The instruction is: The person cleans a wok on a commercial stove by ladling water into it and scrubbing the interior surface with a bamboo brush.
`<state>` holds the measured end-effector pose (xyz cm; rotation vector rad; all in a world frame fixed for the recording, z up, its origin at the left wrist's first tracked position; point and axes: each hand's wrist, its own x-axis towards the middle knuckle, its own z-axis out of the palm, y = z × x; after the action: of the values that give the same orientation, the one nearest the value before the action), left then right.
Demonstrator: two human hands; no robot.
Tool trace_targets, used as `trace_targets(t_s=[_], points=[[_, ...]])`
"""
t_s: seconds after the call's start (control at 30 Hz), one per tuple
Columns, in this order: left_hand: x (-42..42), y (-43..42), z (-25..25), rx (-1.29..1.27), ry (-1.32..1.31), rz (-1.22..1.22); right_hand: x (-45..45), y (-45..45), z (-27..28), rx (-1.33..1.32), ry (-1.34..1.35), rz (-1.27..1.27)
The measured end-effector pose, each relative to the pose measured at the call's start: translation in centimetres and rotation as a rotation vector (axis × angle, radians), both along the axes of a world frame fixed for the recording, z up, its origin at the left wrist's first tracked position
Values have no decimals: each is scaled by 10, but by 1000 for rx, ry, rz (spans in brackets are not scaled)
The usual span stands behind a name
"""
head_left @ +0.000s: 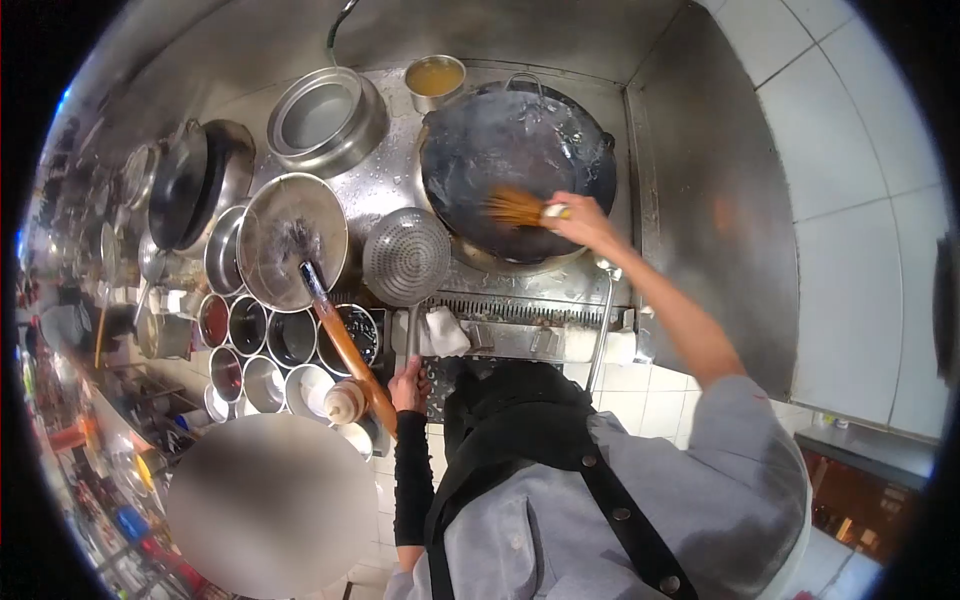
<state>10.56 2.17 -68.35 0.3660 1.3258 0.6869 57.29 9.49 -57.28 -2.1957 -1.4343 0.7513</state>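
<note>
In the head view, my right hand [587,224] is closed round the pale handle end of a bamboo wok brush [513,207]. The brush's bristles, smeared by motion, are over the lower part of a large dark wok [470,150] with wet-looking, whitish marks inside. My left hand [409,387] is low by the stove's front edge, its fingers wrapped round the handle of a perforated skimmer [407,257]. The skimmer's round head lies flat beside the wok, to its left. A ladle's metal handle [604,325] stands near my right forearm.
A metal pot [375,118] and a tin of yellowish liquid [435,80] stand behind. Left are a wide strainer [270,225], a wooden-handled tool [350,345], several seasoning pots [292,338] and a squeeze bottle [345,402]. A white cloth [446,331] lies at the front edge. A steel wall [715,220] borders the right.
</note>
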Motion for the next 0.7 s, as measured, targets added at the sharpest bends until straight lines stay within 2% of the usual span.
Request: trace_targets(t_s=[0.03,0.07,0.13,0.17,0.2,0.27,0.33,0.37,0.4,0.47,0.57,0.67,0.7], points=[[-12,1,-29,31,105,-54,20,-7,8,-41,-139,14],[-17,-3,-55,216,407,-222,35,-9,12,-80,-276,18],[-23,-6,-86,601,1013,-566,45,13,2,43,-390,-86],[-13,1,-70,439,1196,-893,50,26,-7,103,-444,-146],[31,-4,11,285,1382,-911,45,47,-16,129,-371,-206],[34,-4,8,508,1321,-934,9,89,-30,212,-178,-355],[29,2,-14,742,1121,-927,-32,113,-60,364,74,-445],[28,7,-28,853,1011,-916,-49,116,-60,361,151,-439],[30,12,-37,763,929,-905,-64,108,-58,354,226,-431],[42,20,-55,577,759,-860,-63,71,-38,240,164,-228],[64,14,-77,633,935,-783,-26,8,-18,57,80,-1],[82,13,-81,652,1071,-647,21,-10,6,-84,-251,-77],[85,15,-82,645,1094,-621,31,3,4,-46,-317,-135]])
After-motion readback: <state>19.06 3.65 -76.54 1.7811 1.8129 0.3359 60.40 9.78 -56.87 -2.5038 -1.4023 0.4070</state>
